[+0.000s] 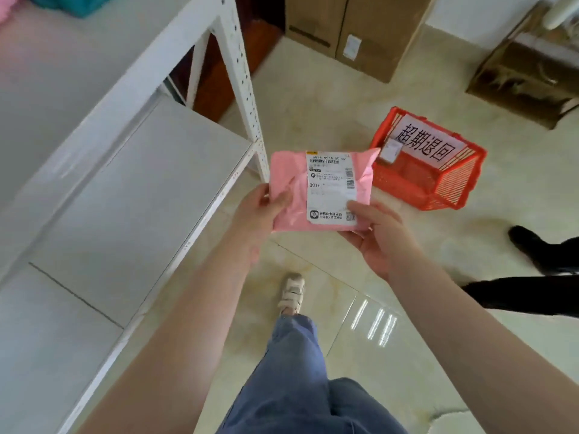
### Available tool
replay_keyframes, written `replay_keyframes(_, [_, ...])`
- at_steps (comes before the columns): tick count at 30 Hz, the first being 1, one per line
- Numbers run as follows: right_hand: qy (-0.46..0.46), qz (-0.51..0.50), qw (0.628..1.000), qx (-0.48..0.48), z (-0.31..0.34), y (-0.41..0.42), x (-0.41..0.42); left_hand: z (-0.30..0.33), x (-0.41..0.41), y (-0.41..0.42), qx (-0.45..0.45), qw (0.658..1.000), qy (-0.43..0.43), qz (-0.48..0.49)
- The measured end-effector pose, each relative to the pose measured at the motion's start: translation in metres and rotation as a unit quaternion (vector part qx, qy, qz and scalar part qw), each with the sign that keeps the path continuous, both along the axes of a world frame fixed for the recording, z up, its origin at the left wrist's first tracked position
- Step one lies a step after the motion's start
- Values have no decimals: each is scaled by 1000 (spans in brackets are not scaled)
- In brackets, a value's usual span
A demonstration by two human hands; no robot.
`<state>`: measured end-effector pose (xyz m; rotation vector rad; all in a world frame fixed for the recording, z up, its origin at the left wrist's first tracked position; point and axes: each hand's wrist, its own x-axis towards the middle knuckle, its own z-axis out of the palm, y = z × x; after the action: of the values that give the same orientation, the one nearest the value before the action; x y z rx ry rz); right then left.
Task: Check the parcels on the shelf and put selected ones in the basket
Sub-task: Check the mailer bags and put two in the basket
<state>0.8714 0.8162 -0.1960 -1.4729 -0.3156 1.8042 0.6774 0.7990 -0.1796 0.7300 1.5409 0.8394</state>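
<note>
Both hands hold one pink parcel [319,189] in the air, above the tiled floor [391,355] and in front of the person. The left hand [260,211] grasps the left edge of the parcel, with the thumb on its top face. The right hand [379,236] grasps the near right corner, and its thumb presses on the white shipping label [332,189], which faces up and shows barcodes and the code B016. The red plastic basket [429,180] stands on the floor, just beyond the parcel to the right. It carries a white paper sign [426,142] with Chinese characters, and a small wrapped parcel [390,151] lies inside it. The white metal shelf [131,183] is on the left side. A brown cardboard box [357,29] stands far behind, near the wall.
</note>
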Motion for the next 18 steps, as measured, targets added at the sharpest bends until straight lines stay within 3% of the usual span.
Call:
replay_keyframes(9, [-59, -119, 990, -53, -17, 83, 104, -30, 106, 150, -7, 993, 2, -117])
replay_keyframes(18, [-99, -146, 981, -74, -50, 189, 242, -75, 251, 266, -48, 985, -24, -164])
